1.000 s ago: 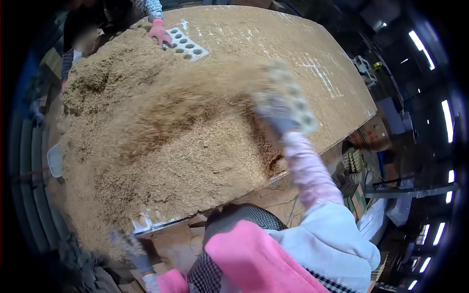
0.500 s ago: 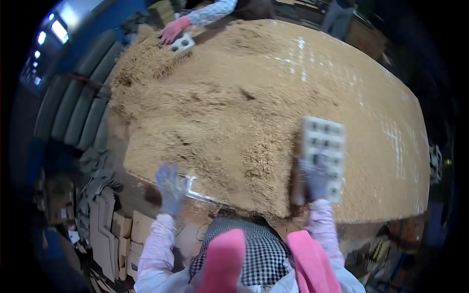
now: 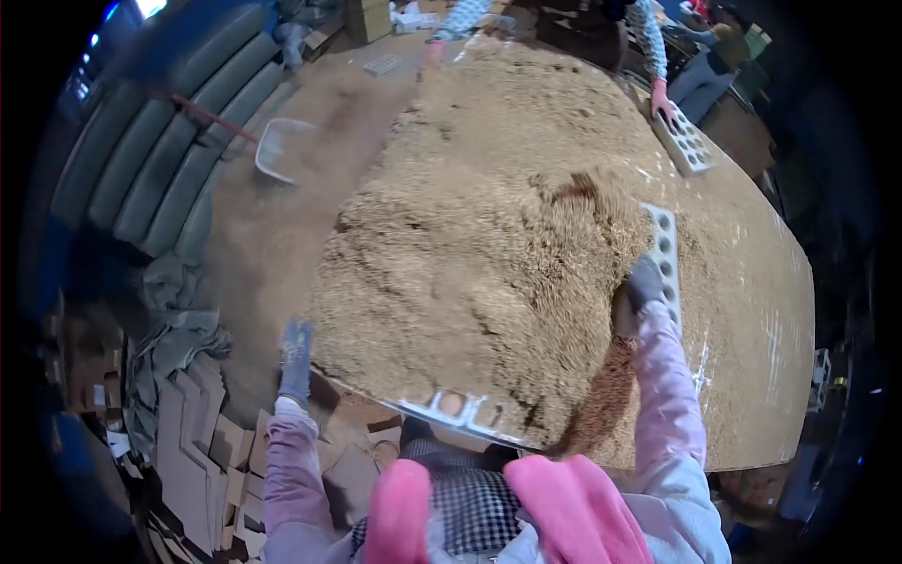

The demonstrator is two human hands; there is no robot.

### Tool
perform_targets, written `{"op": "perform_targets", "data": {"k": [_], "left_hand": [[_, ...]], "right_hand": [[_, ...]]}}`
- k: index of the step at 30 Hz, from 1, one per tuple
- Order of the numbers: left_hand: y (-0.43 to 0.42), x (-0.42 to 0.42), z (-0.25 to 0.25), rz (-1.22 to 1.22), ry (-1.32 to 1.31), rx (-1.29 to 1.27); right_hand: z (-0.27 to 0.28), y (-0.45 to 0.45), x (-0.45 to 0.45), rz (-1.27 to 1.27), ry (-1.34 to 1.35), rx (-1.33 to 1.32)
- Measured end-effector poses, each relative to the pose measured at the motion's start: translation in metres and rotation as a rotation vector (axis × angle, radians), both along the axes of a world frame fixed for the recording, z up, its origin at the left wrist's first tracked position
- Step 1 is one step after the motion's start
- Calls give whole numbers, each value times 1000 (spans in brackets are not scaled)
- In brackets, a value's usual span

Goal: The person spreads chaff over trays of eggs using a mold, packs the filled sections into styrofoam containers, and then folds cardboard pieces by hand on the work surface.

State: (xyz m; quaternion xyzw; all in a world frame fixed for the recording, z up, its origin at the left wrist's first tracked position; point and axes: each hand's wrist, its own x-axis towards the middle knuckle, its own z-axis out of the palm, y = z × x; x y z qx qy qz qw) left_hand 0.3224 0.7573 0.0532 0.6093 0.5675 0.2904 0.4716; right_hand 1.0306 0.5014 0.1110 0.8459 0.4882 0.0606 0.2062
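1. Dim workshop space surrounds the tabletop [image 3: 785, 362], whose right part carries only a thin scatter of husks under white marks.
2. At the near edge, more of the white frame [image 3: 434, 411] is bare than half a second ago, when little more than a corner showed; husks seem to have left that strip.
3. Left of the frame, the left hand [image 3: 296, 362] has swung outward past the edge. Its gloved fingers are straight and together, with nothing visible in its grasp.
4. Over the tabletop, the right hand [image 3: 645, 284] is closed on the left side of the block [image 3: 664, 256]; its exact grip is hidden.
5. That block showed several columns of holes before; now a single column faces up, so it appears turned more on edge, at the right of the heap [image 3: 442, 282]. I judge this lets it push husks rather than slide over them.
6. Beyond the left edge, a brownish haze now blurs the floor [image 3: 244, 273], likely husks or dust coming off; a shovel [image 3: 274, 150] lies there.
7. Farthest, a co-worker's pink-gloved hand [image 3: 662, 101] rests on a second block [image 3: 686, 146] near the far right edge.
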Motion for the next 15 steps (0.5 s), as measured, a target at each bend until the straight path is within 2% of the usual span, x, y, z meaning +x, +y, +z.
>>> {"op": "perform_targets", "data": {"k": [2,5,8,12,13,14,15], "left_hand": [[-6,6,7,-23,131,49],[-9,10,19,-94,329,116],[12,8,17,-126,267,-108],[14,-15,0,-73,-150,-226],[16,-12,15,-152,-263,-176],[30,-33,-11,-108,-252,-229],[38,-39,-10,-75,-219,-238]], "right_hand": [[30,89,-71,-235,306,103],[44,171,-151,-164,415,226],[52,235,-232,14,465,305],[74,296,-339,173,594,368],[89,297,-347,202,616,395],[99,282,-340,211,618,437],[114,261,-323,199,598,493]]}}
